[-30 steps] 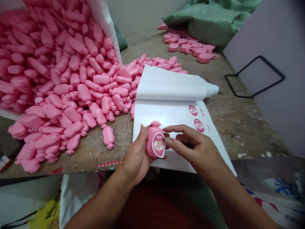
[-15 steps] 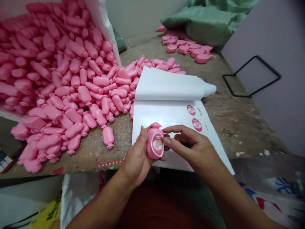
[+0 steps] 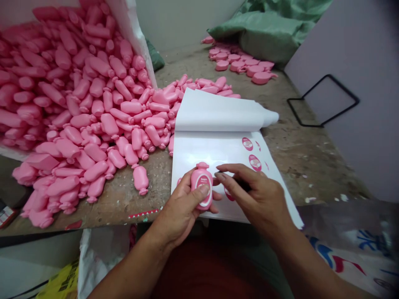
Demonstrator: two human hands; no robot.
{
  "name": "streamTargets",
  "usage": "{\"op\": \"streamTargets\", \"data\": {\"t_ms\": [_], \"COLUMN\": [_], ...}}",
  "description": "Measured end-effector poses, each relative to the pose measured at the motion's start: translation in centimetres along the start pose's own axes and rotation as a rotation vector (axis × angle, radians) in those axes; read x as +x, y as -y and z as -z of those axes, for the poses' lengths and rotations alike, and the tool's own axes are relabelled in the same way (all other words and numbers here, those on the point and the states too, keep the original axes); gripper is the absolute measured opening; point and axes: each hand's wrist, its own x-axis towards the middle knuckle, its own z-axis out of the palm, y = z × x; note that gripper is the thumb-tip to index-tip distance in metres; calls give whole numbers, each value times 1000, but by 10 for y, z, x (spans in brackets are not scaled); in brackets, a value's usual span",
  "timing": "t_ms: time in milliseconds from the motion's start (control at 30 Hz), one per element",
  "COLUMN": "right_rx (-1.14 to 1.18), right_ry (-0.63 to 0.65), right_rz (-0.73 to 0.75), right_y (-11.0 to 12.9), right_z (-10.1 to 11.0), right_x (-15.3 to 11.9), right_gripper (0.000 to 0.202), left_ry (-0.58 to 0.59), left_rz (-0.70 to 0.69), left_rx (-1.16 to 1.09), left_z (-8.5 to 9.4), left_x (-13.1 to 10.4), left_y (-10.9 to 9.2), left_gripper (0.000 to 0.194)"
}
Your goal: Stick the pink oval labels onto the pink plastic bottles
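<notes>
My left hand [image 3: 181, 205] is closed around a small pink plastic bottle [image 3: 202, 165], held upright over the sheets. An oval label [image 3: 203, 180] reading "BABY" is on the bottle's front, and my left thumb presses on its lower part. Just right of the bottle, my right hand [image 3: 263, 195] is apart from it, with thumb and index fingertips slightly separated and nothing visible between them. Beneath both hands lies a stack of white sticker sheets [image 3: 215, 145], its top sheet folded back. Several oval pink stickers [image 3: 255, 162] show on the right of the exposed sheet.
Many pink bottles [image 3: 109, 124] spill from a white container [image 3: 132, 29] at left across the worn table [image 3: 286, 166]. One bottle [image 3: 141, 179] lies by itself. Flat pink pieces [image 3: 233, 58] sit beside a green bag [image 3: 262, 37]. A black metal frame [image 3: 322, 124] is at right.
My left thumb has moved from the bottle's side onto the label. My right hand has drawn away from the label to the right. The view has shifted slightly.
</notes>
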Motion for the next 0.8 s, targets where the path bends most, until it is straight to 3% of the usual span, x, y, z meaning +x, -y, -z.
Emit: {"op": "streamTargets", "data": {"t_ms": [67,267,367,467,567,633,733,800], "right_rx": [16,331,331,255,200,164,78,26], "right_ry": [-39,123,81,45,26,40,64,89], "right_rz": [6,-61,-67,-78,-77,-55,-12,8], "right_y": [0,5,-1,-15,-32,-39,-36,-28], "right_z": [-1,-13,-14,-10,-9,-11,-16,-17], "right_x": [-1,6,8,8,8,9,9,6], "right_gripper": [30,36,35,41,43,42,44,46], "left_ry": [13,66,96,135,35,-112,-394,-552], "left_rz": [23,93,119,203,284,200,-59,-225], "left_rx": [2,15,104,406,973,1244,1395,1513], "left_z": [0,-2,24,73,111,120,119,114], "left_x": [-2,-4,-18,-57,-107,-122,-98,-63], "left_y": [-1,4,-4,-32,-67,-82,-85,-79], "left_gripper": [51,72,77,82,70,57,35,40]}}
